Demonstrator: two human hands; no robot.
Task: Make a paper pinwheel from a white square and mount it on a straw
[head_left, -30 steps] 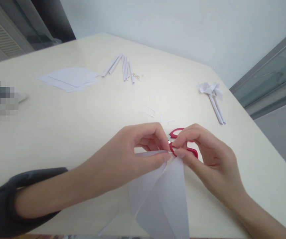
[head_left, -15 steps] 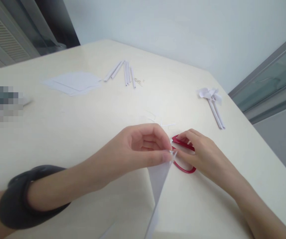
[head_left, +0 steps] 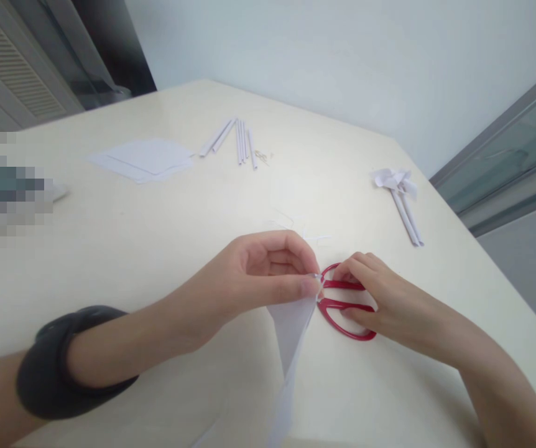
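Note:
My left hand (head_left: 272, 267) pinches a folded piece of white paper (head_left: 291, 330) between thumb and fingers, and the paper hangs down toward me, narrowing below. Red-handled scissors (head_left: 349, 333) are in my right hand (head_left: 365, 283), its fingers and thumb through the two handle loops. The scissors' pivot end is right beside my left fingertips at the paper's upper edge. Most of the blades are hidden there, so where they meet the paper is hard to see. A black band (head_left: 58, 373) sits around my left wrist.
Thin paper scraps (head_left: 317, 238) lie just beyond my hands. Farther back are flat white paper sheets (head_left: 151, 158), several rolled paper sticks (head_left: 242, 142) and small wire-like bits (head_left: 262, 157). Paper flowers on rolled stems (head_left: 401, 199) rest at the right of the white table (head_left: 179, 230).
The scissors' handles have spread wider apart, and my right hand has shifted slightly right and opened with them. The paper in my left hand has turned, showing more of its face.

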